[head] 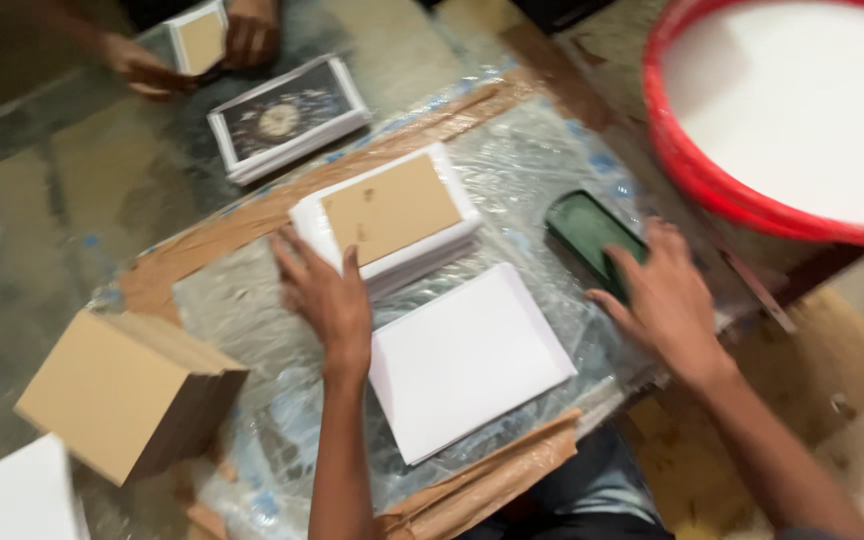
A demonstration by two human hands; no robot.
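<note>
A person's left hand (327, 295) rests with fingers spread and released on the near-left corner of a stack of white sheets topped by a brown card (389, 210). Just in front of that stack, toward the person, lies a blank white sheet (467, 360) on the plastic-wrapped desk (542, 160). To the stack's right, the right hand (664, 300) reaches with loose, open fingers onto a dark green pad (587, 228). Beyond the stack, another person's hands (192, 50) hold a similar card. A brown cardboard pile (117, 390) sits to the stack's left.

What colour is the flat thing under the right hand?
Dark green, seen in the head view.
</note>
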